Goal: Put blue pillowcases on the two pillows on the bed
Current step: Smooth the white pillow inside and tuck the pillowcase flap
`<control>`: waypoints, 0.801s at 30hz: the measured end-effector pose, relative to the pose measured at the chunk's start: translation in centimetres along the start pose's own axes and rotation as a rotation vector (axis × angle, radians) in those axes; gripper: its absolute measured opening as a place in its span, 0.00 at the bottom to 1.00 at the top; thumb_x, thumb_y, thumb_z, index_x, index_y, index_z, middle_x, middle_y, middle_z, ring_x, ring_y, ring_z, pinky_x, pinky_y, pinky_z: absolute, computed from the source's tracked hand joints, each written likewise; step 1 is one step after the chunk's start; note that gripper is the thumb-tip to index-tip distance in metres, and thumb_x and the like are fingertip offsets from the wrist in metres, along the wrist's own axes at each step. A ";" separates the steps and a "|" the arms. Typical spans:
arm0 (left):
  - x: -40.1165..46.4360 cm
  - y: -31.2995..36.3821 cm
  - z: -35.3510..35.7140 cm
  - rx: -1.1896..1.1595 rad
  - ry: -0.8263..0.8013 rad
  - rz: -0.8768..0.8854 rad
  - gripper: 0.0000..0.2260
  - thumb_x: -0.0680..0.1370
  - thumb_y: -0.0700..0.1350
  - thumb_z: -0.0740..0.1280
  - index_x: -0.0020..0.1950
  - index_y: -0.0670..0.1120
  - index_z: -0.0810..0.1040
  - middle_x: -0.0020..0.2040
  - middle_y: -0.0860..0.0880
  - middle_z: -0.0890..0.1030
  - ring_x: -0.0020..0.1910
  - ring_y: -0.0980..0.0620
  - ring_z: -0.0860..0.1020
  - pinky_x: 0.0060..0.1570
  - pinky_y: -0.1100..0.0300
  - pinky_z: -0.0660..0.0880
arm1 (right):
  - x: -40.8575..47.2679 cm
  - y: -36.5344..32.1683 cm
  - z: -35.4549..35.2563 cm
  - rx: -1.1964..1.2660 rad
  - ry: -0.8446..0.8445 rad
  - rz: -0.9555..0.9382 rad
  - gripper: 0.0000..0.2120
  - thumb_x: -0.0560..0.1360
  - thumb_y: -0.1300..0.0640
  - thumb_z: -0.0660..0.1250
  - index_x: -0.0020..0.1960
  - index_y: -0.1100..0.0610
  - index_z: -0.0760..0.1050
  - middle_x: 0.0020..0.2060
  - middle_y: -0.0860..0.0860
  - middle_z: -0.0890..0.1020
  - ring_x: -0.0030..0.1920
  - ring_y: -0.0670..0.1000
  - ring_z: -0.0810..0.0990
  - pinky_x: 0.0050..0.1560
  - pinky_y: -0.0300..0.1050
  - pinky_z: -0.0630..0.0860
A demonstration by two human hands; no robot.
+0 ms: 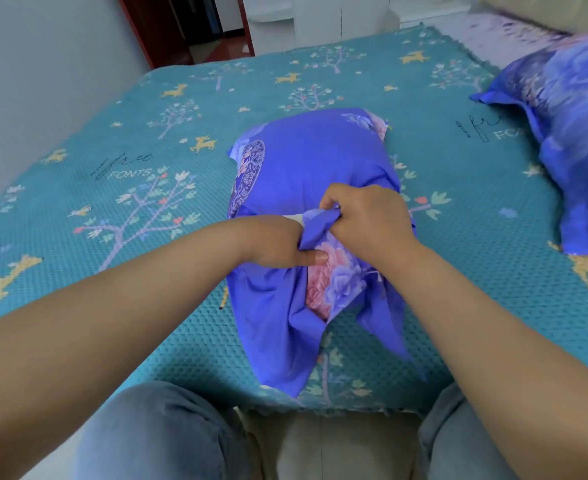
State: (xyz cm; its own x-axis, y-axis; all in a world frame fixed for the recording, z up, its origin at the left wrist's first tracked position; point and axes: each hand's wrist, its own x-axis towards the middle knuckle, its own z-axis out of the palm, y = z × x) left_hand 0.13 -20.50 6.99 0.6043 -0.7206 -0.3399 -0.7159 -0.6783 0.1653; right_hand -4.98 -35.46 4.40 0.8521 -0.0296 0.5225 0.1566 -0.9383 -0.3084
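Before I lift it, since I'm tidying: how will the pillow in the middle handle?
Probably floppy: the pillowcase bunches where both hands, left and right, grip it. Likely light and soft, and its loose end may dangle.

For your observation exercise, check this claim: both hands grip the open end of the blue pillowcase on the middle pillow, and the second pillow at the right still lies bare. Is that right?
Not quite. The head view shows the second pillow at the right already in a blue pillowcase, not bare. The rest holds: the left hand and right hand both grip the open end of the pillowcase on the middle pillow.
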 end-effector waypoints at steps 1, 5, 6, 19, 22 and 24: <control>-0.1 0.3 0.0 0.035 -0.015 -0.013 0.17 0.79 0.57 0.60 0.62 0.48 0.69 0.51 0.53 0.70 0.48 0.51 0.71 0.47 0.64 0.63 | -0.3 0.0 -0.2 -0.013 0.027 -0.037 0.06 0.70 0.58 0.67 0.46 0.52 0.79 0.35 0.56 0.82 0.38 0.61 0.79 0.34 0.46 0.67; -0.7 0.2 0.3 -0.253 -0.138 0.066 0.21 0.78 0.58 0.61 0.66 0.48 0.67 0.60 0.55 0.74 0.59 0.54 0.73 0.59 0.65 0.67 | -0.4 0.1 -0.4 -0.091 -0.045 -0.094 0.09 0.67 0.49 0.69 0.42 0.54 0.78 0.35 0.54 0.81 0.40 0.58 0.78 0.39 0.46 0.65; -1.0 0.1 1.0 -0.323 -0.148 0.085 0.21 0.78 0.59 0.60 0.66 0.49 0.68 0.61 0.54 0.75 0.61 0.54 0.74 0.62 0.62 0.68 | 0.0 0.5 -0.3 -0.107 -0.160 -0.095 0.14 0.67 0.43 0.68 0.42 0.54 0.78 0.38 0.53 0.80 0.44 0.57 0.77 0.44 0.47 0.65; -3.0 0.1 5.3 0.322 0.779 0.206 0.16 0.78 0.54 0.56 0.44 0.45 0.77 0.49 0.45 0.81 0.49 0.44 0.79 0.51 0.53 0.70 | -1.5 3.9 -2.7 0.243 -0.767 -0.054 0.11 0.72 0.46 0.69 0.39 0.48 0.67 0.38 0.46 0.74 0.44 0.50 0.74 0.45 0.45 0.68; -2.7 1.0 3.6 0.070 0.590 0.084 0.19 0.78 0.59 0.53 0.35 0.49 0.70 0.32 0.48 0.76 0.36 0.44 0.78 0.36 0.57 0.66 | -1.4 3.6 -1.6 0.164 -0.486 0.027 0.14 0.69 0.42 0.70 0.38 0.50 0.69 0.41 0.49 0.74 0.47 0.53 0.75 0.44 0.46 0.70; -2.9 0.3 1.9 -0.109 0.121 -0.071 0.24 0.74 0.68 0.55 0.34 0.48 0.70 0.31 0.51 0.75 0.36 0.50 0.77 0.39 0.57 0.69 | -1.4 2.6 -0.8 -0.001 -0.285 0.081 0.18 0.70 0.38 0.67 0.39 0.52 0.73 0.41 0.51 0.78 0.46 0.56 0.77 0.41 0.46 0.70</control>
State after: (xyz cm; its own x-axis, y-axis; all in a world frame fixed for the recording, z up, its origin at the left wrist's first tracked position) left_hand -2.54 -18.36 6.24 0.6943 -0.6780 -0.2414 -0.6318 -0.7348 0.2468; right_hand -6.14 -38.14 3.53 0.9676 -0.0061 0.2523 0.0825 -0.9371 -0.3392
